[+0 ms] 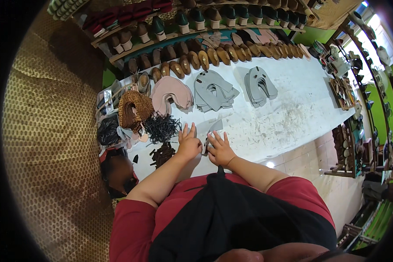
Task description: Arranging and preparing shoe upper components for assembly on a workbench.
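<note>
Both my hands are over the near edge of the white-covered table, on either side of a curved grey shoe-upper piece (215,126) with a dark narrow strip (205,148) along its near end. My left hand (189,145) lies with fingers stretched toward the far side, its thumb side close to the strip. Lying on the right side of the grey piece, my right hand (221,149) has its fingers spread and its thumb toward the strip. Part of the piece is hidden under it; whether either hand presses on it is too small to tell.
Left of my hands lie dark brown strips (162,153) and a tangled black heap (163,128). Beyond are stacks of leopard-print uppers (134,109), pink uppers (172,95) and grey uppers (214,91). Brown shoe lasts (204,60) line the back; a tool box (343,94) stands right.
</note>
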